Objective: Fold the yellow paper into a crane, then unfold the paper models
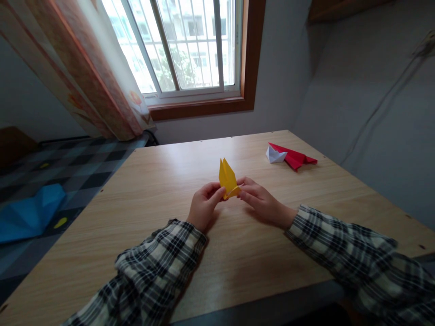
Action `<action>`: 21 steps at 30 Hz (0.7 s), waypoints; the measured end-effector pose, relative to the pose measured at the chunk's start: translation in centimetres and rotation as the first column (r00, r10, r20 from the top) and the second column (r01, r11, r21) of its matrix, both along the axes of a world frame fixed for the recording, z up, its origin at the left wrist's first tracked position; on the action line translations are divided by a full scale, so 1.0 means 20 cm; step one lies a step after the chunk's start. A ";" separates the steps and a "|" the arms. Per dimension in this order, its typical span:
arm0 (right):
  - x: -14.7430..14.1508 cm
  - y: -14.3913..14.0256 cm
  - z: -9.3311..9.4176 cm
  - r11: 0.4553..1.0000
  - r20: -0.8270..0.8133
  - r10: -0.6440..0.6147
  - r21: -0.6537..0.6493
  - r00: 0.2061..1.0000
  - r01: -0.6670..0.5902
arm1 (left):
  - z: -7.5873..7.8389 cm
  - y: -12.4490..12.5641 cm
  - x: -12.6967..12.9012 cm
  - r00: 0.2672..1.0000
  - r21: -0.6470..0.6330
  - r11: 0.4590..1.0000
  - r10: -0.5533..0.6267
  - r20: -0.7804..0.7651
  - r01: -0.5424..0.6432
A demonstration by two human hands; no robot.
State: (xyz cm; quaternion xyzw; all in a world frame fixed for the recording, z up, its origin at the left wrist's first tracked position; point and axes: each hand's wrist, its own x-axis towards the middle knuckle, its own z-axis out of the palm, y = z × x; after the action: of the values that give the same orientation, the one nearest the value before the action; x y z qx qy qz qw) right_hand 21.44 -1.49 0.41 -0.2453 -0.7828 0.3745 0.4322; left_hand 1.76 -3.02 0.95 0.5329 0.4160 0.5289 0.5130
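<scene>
Two hands meet mid-tabletop (142,213): left hand (203,204) and right hand (261,201) both pinching the lower end of a folded yellow paper (227,177), its points up, just above the wood. Far right lie a red paper plane (295,158) touching a white folded paper (274,155).

Daylight enters through the window (183,50), which is overexposed; the buildings outside are washed out. The room itself is dim, with grey walls in shade. A soft sheen lies on the table (170,167) near the window; faint shadows fall beneath both hands. Wide-angle distortion bends the window frame and table edges. Focus is acceptable centrally, softer at the corners.
</scene>
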 end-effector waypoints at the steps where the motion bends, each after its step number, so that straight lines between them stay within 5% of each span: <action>1: 0.00 0.00 0.00 1.000 -0.008 0.002 -0.007 1.000 -0.002 | 0.00 0.00 0.00 1.000 -0.002 1.000 0.002 0.003 -0.002; 15: -0.02 0.01 -0.07 0.975 -0.125 -0.128 -0.197 0.984 0.101 | -0.01 0.01 0.00 0.999 0.013 1.000 -0.006 0.035 0.006; 21: -0.01 0.01 -0.08 0.988 -0.068 -0.102 -0.122 0.992 0.094 | -0.04 0.02 -0.01 0.997 0.068 0.995 -0.071 -0.018 0.072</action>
State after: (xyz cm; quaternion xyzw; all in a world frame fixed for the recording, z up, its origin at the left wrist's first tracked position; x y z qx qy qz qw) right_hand 21.17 -1.33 -1.12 -0.2946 -0.7298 0.4073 0.4634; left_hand 1.61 -2.69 0.22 0.5688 0.3821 0.5200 0.5099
